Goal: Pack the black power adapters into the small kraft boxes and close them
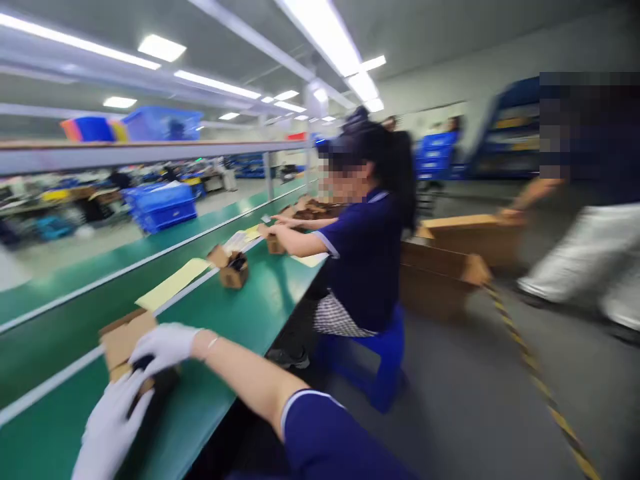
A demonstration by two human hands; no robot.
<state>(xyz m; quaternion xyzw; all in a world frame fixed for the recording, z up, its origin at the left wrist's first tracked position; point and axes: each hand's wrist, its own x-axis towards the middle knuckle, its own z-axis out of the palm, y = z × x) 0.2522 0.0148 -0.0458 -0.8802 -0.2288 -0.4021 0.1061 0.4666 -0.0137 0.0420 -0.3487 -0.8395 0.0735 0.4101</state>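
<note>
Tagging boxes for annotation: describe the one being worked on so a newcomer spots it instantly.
Start at the long green bench running away from the camera. At its near end, lower left, the person's left hand and right hand are at a small brown box with a raised flap. White gloves on it set it apart; the next open box along stands untouched.

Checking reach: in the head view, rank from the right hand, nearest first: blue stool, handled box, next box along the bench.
1. Handled box: beside right hand.
2. Next box: farther along the bench.
3. Blue stool: rightward, beneath the co-worker.
</note>
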